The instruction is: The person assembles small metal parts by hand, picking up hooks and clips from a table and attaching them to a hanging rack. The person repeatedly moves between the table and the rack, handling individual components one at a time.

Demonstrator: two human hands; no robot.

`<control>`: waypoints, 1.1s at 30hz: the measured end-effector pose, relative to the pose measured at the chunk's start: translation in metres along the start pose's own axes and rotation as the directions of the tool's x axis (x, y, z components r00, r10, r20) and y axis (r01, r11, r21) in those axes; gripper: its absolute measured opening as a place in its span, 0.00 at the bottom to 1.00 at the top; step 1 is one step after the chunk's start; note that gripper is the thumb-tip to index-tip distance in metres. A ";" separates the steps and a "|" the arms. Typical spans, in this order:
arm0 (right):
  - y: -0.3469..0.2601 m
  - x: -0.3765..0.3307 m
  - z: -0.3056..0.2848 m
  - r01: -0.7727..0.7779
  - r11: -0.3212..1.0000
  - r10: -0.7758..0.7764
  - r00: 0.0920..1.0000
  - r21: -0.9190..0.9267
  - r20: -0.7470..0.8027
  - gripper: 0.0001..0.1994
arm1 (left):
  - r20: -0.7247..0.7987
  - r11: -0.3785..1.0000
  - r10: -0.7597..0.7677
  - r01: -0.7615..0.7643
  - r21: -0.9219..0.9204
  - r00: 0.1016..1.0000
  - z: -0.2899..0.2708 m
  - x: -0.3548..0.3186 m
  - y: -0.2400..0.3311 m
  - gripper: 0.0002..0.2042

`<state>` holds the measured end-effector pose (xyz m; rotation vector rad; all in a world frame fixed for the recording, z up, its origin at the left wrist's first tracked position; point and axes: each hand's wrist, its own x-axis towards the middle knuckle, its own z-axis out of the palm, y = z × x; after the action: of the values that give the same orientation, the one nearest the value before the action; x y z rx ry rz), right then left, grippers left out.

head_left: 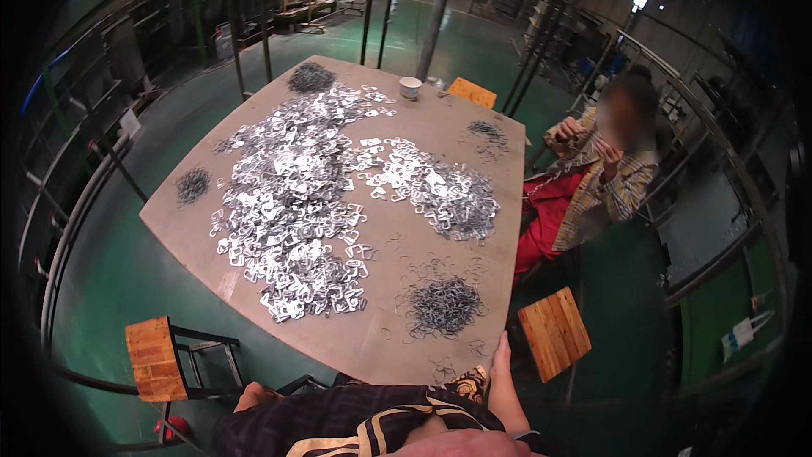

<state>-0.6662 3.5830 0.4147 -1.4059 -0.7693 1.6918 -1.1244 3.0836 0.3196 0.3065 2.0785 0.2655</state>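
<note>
My right hand [502, 357] is at the table's near right edge, its fingers seemingly stretched along the edge and nothing visible in it. A patch of bare skin, probably my left hand [253, 395], shows at the end of my dark sleeve below the table's near left side; its fingers cannot be made out. The brown table [372, 347] carries a large heap of shiny flat metal loops [292, 195]. A smaller heap of similar loops [444, 190] adjoins it on the right. Closest to my right hand lies a pile of dark bent wire pieces [444, 306], with loose ones scattered around it.
More dark piles lie at the far corner [311, 78] and left side [194, 184]. A white cup [410, 87] stands at the back. A person [605, 161] sits at right, hands raised. Wooden stools [554, 333] flank the table; metal railings [80, 203] curve around.
</note>
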 end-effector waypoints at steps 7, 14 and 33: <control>0.003 -0.072 -0.053 0.143 0.946 -0.247 0.899 -0.289 -0.361 0.30 | 0.559 0.869 0.465 -0.473 -0.143 0.687 -0.050 -0.078 0.238 0.16; -0.037 -0.206 -0.051 0.271 0.851 -0.525 0.463 -0.450 -0.714 0.19 | 0.893 0.338 0.442 -0.938 -0.076 0.087 0.041 -0.148 0.420 0.10; -0.021 -0.737 0.096 -0.609 0.449 -0.680 -0.707 -0.653 0.192 0.01 | 0.716 -0.478 0.442 -0.817 -0.321 -0.540 0.137 -0.134 0.362 0.06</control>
<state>-0.7020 2.9608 0.8208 -1.6747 -0.3530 -1.8415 -0.9011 3.3905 0.4725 2.3789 0.2520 0.4067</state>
